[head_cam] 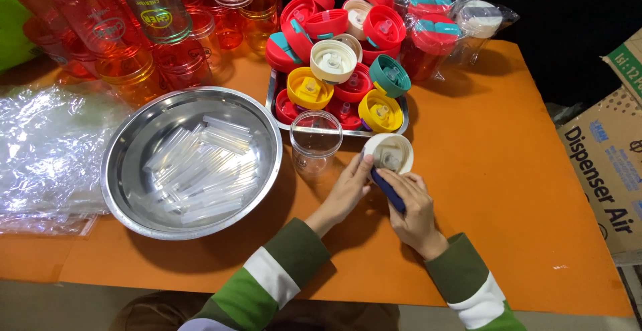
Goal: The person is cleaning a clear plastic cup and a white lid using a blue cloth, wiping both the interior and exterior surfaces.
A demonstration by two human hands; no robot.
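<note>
Head view, looking straight down on the orange worktop [508, 190]. Just right of centre, both hands are on one white bottle lid [388, 154], turned open side up. The left hand [348, 190] comes in from below with its fingers curled against the lid's left edge, thumb up at the rim. The right hand [413, 209] is closed around a dark blue piece [388, 189] that touches the lid's underside; whether it is a tool or part of the lid, I cannot tell.

Just left of the lid stands a clear plastic jar [315, 142], upright and open at the top. Behind it, upper middle of the frame, a metal tray [275, 83] is heaped with lids [334, 60] in red, yellow, teal and white. Left of centre sits a round steel bowl [127, 170] holding clear plastic tubes [204, 164]. Upper left, a crowd of red and orange tinted bottles [134, 30]. Far left, crumpled clear plastic bags [47, 150] lie flat. At the right edge, a cardboard box [605, 164]. Green-and-white striped sleeves [267, 281] at the bottom.
</note>
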